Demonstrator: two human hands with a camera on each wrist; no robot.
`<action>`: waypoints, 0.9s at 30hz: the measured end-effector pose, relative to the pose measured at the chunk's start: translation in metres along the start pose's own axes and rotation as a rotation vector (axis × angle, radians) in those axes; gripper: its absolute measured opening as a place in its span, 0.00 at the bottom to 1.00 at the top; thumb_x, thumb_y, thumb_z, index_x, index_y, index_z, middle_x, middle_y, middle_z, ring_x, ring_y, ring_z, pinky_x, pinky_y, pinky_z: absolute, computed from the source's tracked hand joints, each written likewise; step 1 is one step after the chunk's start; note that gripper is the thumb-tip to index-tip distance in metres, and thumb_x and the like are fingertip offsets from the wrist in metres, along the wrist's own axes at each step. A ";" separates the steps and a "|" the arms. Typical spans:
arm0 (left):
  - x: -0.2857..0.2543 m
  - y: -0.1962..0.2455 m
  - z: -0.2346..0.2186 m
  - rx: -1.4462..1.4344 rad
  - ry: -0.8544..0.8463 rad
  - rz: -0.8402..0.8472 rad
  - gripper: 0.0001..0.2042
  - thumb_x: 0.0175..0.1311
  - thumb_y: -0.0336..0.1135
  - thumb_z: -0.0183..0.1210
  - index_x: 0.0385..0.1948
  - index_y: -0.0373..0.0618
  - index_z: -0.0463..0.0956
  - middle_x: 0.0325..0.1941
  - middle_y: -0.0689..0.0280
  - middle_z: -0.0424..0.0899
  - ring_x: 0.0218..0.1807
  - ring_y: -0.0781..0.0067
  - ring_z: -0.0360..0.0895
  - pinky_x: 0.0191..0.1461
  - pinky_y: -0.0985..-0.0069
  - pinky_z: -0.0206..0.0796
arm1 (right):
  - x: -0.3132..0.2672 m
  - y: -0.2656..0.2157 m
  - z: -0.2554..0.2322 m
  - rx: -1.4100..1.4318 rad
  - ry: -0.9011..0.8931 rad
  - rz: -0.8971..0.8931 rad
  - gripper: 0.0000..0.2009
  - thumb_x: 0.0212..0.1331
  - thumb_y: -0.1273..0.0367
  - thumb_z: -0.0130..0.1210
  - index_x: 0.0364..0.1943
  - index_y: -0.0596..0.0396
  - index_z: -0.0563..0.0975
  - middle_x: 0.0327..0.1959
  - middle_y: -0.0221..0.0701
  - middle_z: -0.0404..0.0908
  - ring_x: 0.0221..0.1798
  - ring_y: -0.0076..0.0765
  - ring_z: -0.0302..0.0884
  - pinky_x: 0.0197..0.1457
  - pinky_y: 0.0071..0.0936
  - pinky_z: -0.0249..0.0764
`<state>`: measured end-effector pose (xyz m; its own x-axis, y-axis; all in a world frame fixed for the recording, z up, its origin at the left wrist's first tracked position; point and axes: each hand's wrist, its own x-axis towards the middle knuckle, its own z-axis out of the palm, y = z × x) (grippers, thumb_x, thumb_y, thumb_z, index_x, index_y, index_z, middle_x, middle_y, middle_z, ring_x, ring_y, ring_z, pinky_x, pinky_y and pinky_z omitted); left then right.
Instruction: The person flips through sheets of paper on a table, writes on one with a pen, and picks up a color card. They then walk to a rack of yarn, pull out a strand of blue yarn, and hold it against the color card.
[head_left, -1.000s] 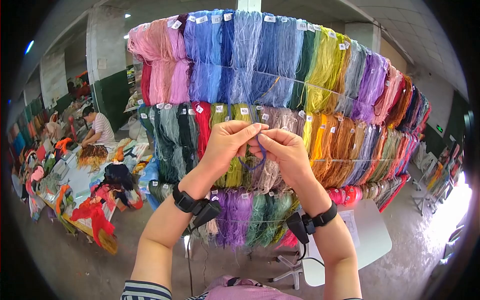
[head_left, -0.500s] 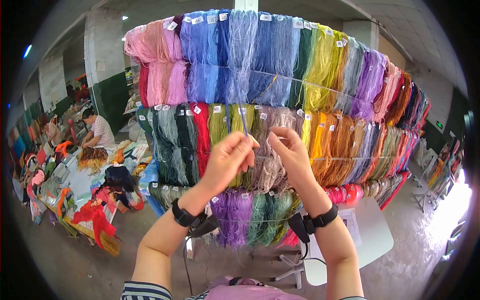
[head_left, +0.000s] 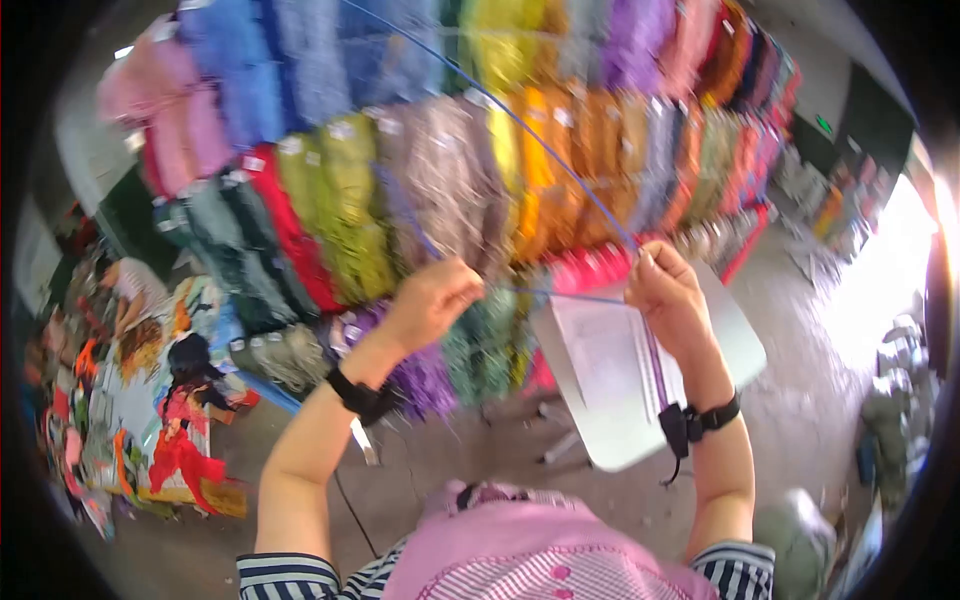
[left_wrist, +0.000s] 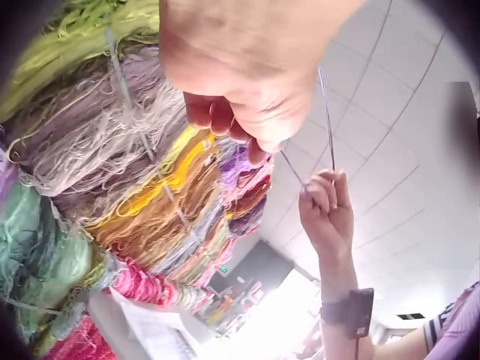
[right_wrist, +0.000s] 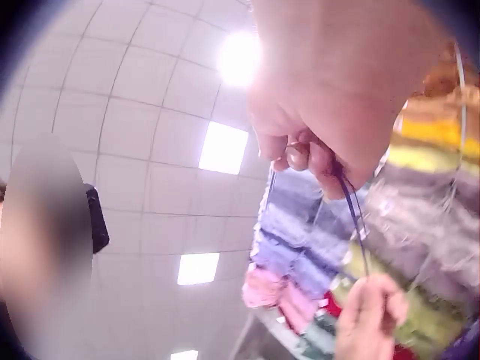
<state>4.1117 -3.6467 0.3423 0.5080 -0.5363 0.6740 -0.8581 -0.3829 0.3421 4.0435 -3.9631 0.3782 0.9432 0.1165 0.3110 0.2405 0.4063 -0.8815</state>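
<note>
Behind hangs a rack of coloured yarn skeins (head_left: 430, 180). I see both grips pinching thin blue thread (head_left: 560, 295): left hand (head_left: 430, 300), right hand (head_left: 665, 295) at three o'clock, thread level between.

Head view smears with motion blur, fisheye-bent at its edges; daylight glares at right; ceiling panels (right_wrist: 223, 148) flare in the right wrist view.

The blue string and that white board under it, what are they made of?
The blue string looks like thin embroidery thread, maybe cotton or silk: it is fine, slightly glossy, and pulled straight between the left hand and right hand. It matches the soft, loose skeins hanging behind. The white board looks like smooth hard plastic or painted wood, with rounded corners; I cannot tell which.
</note>
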 end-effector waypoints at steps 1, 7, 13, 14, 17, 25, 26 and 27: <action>0.004 0.004 0.009 -0.003 -0.041 -0.011 0.04 0.64 0.33 0.59 0.33 0.44 0.76 0.30 0.60 0.74 0.37 0.55 0.75 0.40 0.66 0.68 | -0.017 -0.003 -0.026 0.003 0.060 0.022 0.05 0.68 0.69 0.51 0.34 0.53 0.73 0.23 0.18 0.64 0.23 0.16 0.52 0.28 0.18 0.52; 0.048 0.051 0.095 -0.152 -0.084 0.120 0.04 0.62 0.32 0.59 0.33 0.44 0.77 0.32 0.61 0.80 0.38 0.56 0.77 0.40 0.66 0.69 | -0.115 -0.017 -0.108 -0.067 0.403 0.036 0.06 0.65 0.70 0.55 0.30 0.57 0.77 0.20 0.16 0.62 0.19 0.13 0.48 0.25 0.16 0.48; 0.040 0.073 0.174 -0.263 -0.373 -0.028 0.05 0.61 0.32 0.60 0.33 0.42 0.78 0.31 0.57 0.80 0.34 0.55 0.77 0.38 0.67 0.69 | -0.214 -0.069 -0.208 -0.448 0.913 0.016 0.08 0.62 0.67 0.58 0.29 0.56 0.78 0.18 0.15 0.61 0.19 0.11 0.50 0.21 0.16 0.46; 0.035 0.071 0.185 -0.294 -0.393 -0.096 0.05 0.62 0.32 0.59 0.33 0.41 0.78 0.29 0.57 0.80 0.34 0.56 0.77 0.38 0.69 0.69 | -0.232 -0.081 -0.226 -0.514 0.983 -0.006 0.08 0.61 0.67 0.59 0.29 0.56 0.78 0.18 0.15 0.61 0.19 0.11 0.50 0.21 0.16 0.46; 0.028 0.056 0.206 -0.441 -0.462 -0.244 0.06 0.66 0.29 0.55 0.32 0.38 0.78 0.26 0.64 0.79 0.29 0.74 0.75 0.34 0.75 0.65 | -0.287 -0.116 -0.266 -0.634 1.150 -0.027 0.08 0.60 0.66 0.60 0.28 0.56 0.80 0.18 0.15 0.63 0.18 0.11 0.52 0.20 0.16 0.46; 0.044 0.014 0.218 -0.428 -1.024 -0.518 0.14 0.65 0.42 0.59 0.26 0.39 0.81 0.19 0.71 0.79 0.23 0.84 0.71 0.27 0.80 0.62 | -0.366 -0.187 -0.277 -1.017 1.448 -0.090 0.08 0.59 0.64 0.62 0.30 0.52 0.82 0.19 0.14 0.71 0.16 0.08 0.53 0.19 0.14 0.48; 0.049 0.008 0.221 -0.439 -1.040 -0.490 0.14 0.65 0.42 0.59 0.26 0.39 0.81 0.19 0.71 0.79 0.23 0.84 0.71 0.27 0.80 0.62 | -0.371 -0.195 -0.271 -1.028 1.478 -0.095 0.08 0.59 0.64 0.62 0.30 0.52 0.82 0.19 0.14 0.71 0.16 0.08 0.53 0.19 0.14 0.48; 0.054 0.006 0.220 -0.335 -1.103 -0.542 0.15 0.65 0.43 0.59 0.28 0.38 0.81 0.22 0.70 0.81 0.25 0.83 0.74 0.29 0.78 0.64 | -0.371 -0.199 -0.262 -1.069 1.445 -0.150 0.07 0.60 0.64 0.62 0.30 0.52 0.83 0.20 0.14 0.72 0.16 0.09 0.54 0.19 0.14 0.48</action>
<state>4.1503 -3.8437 0.2367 0.4523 -0.7712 -0.4478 -0.4165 -0.6267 0.6586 3.7057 -4.3246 0.3454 0.1947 -0.8983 0.3939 -0.1896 -0.4284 -0.8835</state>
